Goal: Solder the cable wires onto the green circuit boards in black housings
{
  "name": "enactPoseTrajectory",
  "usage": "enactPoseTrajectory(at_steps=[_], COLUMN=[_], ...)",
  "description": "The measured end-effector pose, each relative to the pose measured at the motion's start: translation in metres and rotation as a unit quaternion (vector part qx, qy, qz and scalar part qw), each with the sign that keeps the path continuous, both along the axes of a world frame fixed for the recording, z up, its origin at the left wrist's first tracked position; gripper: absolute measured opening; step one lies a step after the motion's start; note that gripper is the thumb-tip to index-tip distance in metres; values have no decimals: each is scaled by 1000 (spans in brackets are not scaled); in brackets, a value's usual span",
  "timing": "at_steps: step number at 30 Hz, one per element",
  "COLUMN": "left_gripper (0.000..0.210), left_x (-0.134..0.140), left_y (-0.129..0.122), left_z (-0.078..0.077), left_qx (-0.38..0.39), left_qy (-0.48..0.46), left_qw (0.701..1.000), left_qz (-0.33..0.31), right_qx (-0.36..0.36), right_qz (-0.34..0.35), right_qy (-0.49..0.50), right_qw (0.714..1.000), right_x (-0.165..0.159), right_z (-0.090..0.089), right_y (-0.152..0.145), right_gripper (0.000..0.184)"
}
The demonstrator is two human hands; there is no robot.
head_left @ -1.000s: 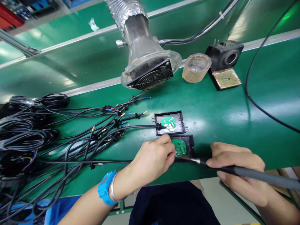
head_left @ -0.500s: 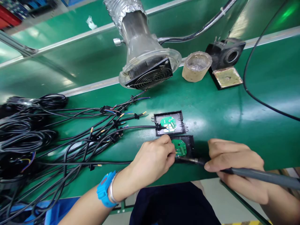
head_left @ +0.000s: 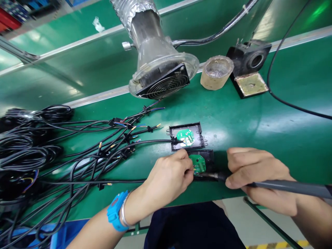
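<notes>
My left hand [head_left: 171,173] is closed in a pinch at the left edge of the nearer green circuit board [head_left: 199,164]. A black cable [head_left: 121,181] runs from the left in under this hand, and a wire end shows at the fingertips. That board lies in a black plastic case [head_left: 209,157], partly hidden by the hand. In my right hand [head_left: 259,178] is a soldering iron [head_left: 285,186]; its tip reaches to the lower edge of the board. Just behind, a second case [head_left: 199,129] holds another green board [head_left: 183,134] with a cable attached.
Above the work hangs a fume extractor hood [head_left: 166,77] with a fan grille. Farther right stand a round tan pot [head_left: 215,81] and an iron stand [head_left: 255,57] with a sponge tray [head_left: 251,84]. Coiled black cables [head_left: 28,155] with bared wire ends cover the left side.
The iron's handle has tilted a little and my right hand has shifted slightly left. My left hand keeps its pinch at the board. The whole view has moved slightly.
</notes>
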State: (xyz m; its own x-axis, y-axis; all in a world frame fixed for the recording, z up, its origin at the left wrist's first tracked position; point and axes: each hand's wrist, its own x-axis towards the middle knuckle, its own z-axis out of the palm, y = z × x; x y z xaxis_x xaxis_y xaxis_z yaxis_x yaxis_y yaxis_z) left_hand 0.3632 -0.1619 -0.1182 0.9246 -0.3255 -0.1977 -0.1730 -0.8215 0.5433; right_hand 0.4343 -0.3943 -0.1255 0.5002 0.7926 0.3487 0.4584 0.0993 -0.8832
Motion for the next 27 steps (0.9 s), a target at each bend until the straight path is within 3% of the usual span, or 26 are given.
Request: enactPoseTrajectory(at_steps=[10, 16, 27], left_gripper=[14, 14, 13], left_x=[1, 0, 0], left_y=[-1, 0, 0], left_z=[2, 1, 2], left_qx=[14, 15, 7], left_qy=[5, -4, -9], left_qw=[1000, 1000, 1000], left_qz=[-6, -9, -18], right_qx=[-32, 12, 26], right_qz=[-56, -86, -56], right_qy=[-19, -29, -12], right_qw=[998, 996, 998], right_x=[-12, -23, -16], right_z=[20, 5, -9], right_y=[-17, -11, -4], right_gripper=[28, 24, 25])
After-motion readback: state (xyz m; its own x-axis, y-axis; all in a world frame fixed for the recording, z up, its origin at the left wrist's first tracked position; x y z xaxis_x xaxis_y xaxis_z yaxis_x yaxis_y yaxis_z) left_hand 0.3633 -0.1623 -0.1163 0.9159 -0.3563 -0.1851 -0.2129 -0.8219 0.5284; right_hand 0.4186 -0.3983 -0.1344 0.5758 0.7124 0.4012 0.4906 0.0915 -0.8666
